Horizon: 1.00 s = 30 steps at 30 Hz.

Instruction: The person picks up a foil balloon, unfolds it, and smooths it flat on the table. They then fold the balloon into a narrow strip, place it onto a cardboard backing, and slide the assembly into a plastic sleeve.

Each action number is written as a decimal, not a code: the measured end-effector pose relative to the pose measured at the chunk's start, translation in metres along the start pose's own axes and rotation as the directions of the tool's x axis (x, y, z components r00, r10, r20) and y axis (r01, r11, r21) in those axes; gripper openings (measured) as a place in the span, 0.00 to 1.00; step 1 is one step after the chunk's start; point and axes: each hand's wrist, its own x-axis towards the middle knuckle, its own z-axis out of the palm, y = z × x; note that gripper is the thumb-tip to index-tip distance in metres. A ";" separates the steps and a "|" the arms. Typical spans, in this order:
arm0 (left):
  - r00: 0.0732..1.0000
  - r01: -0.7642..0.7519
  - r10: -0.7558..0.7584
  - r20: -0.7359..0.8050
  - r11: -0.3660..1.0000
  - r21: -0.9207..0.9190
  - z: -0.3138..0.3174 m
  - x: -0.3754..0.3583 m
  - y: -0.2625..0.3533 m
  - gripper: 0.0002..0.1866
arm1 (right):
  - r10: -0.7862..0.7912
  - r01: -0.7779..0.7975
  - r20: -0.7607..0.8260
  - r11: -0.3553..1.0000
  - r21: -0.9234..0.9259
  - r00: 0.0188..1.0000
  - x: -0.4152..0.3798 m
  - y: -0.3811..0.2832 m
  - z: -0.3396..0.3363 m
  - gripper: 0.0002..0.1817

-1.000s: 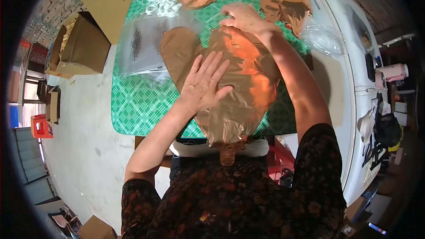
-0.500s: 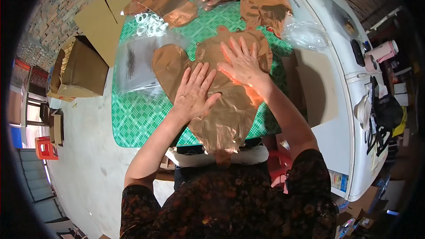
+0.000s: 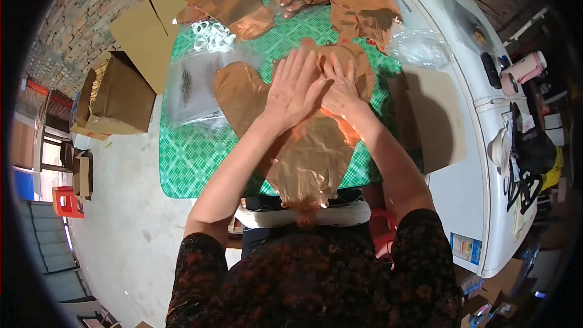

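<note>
Copper-coloured foil piece (image 3: 310, 158) lay flat on the green checked desk (image 3: 194, 164), straight in front of the body, and from my distant place I saw its long axis run from the far side toward the person. Behind it, along the far edge, was a heap of similar foil (image 3: 364, 0), apart from both hands. The wide end of the piece was the far one; the body of it became narrow toward the near edge of the desk, and its small tail (image 3: 305, 215) passed over this edge.

A rounded lobe (image 3: 240, 85) went out to the left, just beside the clear plastic bags (image 3: 188, 85). The left hand (image 3: 294, 91) was the nearer one to this lobe; the right hand (image 3: 343, 94) was nearer to the right border. Both were on the wide part, palms down, side by side, so the narrow part extended from them back to the body, between the forearms.

The left hand was flat, with long straight fingers only a little spread and the thumb toward the other hand. The right hand was also flat and open, its fingers more separated. Neither was pinching the foil, as I judged. Whether the two hands touched, I could not tell.
</note>
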 end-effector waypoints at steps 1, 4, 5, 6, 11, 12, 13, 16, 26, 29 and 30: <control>0.999 0.034 -0.034 0.000 0.999 -0.037 0.011 0.004 -0.003 0.35 | 0.007 -0.007 -0.025 1.000 0.025 1.000 0.002 0.000 0.003 0.36; 0.990 0.138 -0.134 0.044 0.986 -0.094 0.033 0.009 -0.009 0.34 | 0.014 -0.014 -0.014 1.000 -0.003 1.000 0.004 0.003 0.011 0.43; 0.984 0.171 -0.167 0.061 0.982 -0.073 0.039 0.008 -0.010 0.34 | 0.000 0.000 -0.041 1.000 -0.001 0.999 0.005 0.006 0.017 0.42; 0.976 0.207 -0.202 0.077 0.977 -0.052 0.042 0.007 -0.008 0.35 | 0.000 -0.001 -0.038 1.000 -0.020 0.999 0.006 0.008 0.018 0.37; 0.960 0.269 -0.265 0.090 0.962 -0.038 0.049 0.007 -0.009 0.34 | -0.041 0.047 -0.146 0.998 0.037 0.988 0.006 0.012 0.030 0.28; 0.958 0.276 -0.273 0.092 0.961 -0.014 0.051 0.008 -0.010 0.34 | -0.043 0.045 -0.131 0.999 0.017 0.990 0.006 0.013 0.027 0.28; 0.955 0.281 -0.281 0.094 0.960 0.010 0.053 0.008 -0.010 0.34 | -0.037 0.038 -0.117 0.999 0.013 0.992 0.007 0.012 0.026 0.29; 0.958 0.261 -0.272 0.089 0.958 0.121 0.060 0.007 -0.012 0.33 | -0.020 0.019 -0.080 1.000 -0.008 0.997 0.007 0.012 0.024 0.30; 0.973 0.195 -0.223 0.056 0.929 0.314 0.066 0.003 -0.009 0.33 | 0.147 -0.151 -0.185 0.989 -0.005 0.972 0.020 0.072 0.022 0.32; 0.965 0.202 -0.247 0.091 0.915 0.348 0.063 0.006 -0.006 0.34 | 0.160 -0.253 -0.380 0.945 -0.208 0.911 0.025 0.090 0.029 0.32; 0.965 0.205 -0.249 0.087 0.914 0.350 0.063 0.005 -0.006 0.34 | 0.095 -0.201 -0.402 0.952 -0.231 0.911 0.025 0.085 0.024 0.30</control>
